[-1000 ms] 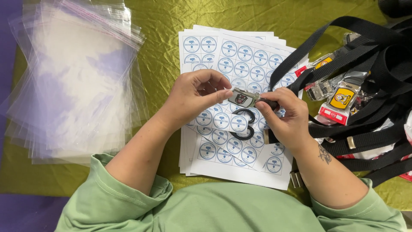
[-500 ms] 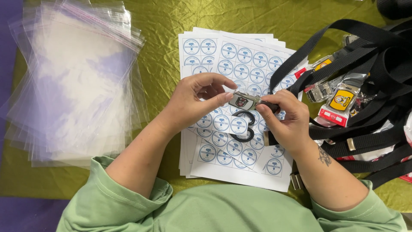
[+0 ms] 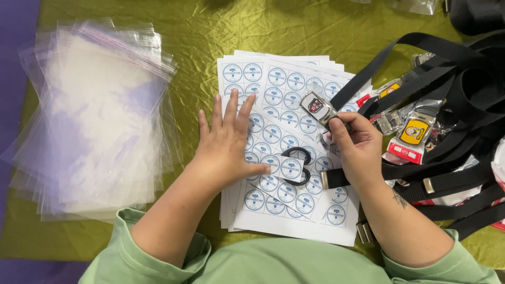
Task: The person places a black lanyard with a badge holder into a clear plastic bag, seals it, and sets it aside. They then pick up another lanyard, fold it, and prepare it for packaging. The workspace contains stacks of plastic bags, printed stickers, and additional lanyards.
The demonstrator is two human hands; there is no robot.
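The fingers of the right hand (image 3: 357, 150) pinch a small metal buckle (image 3: 317, 108) by its lower end, with the black strap (image 3: 336, 179) clenched under the palm. The buckle looks hard, smooth and light, best gripped by its edges; the strap looks limp. Its face shows a red, white and black emblem. The left hand (image 3: 226, 144) lies flat, fingers spread, grasping nothing, on the sticker sheets (image 3: 294, 84), beside black scissors (image 3: 297, 163) on the table (image 3: 200, 31).
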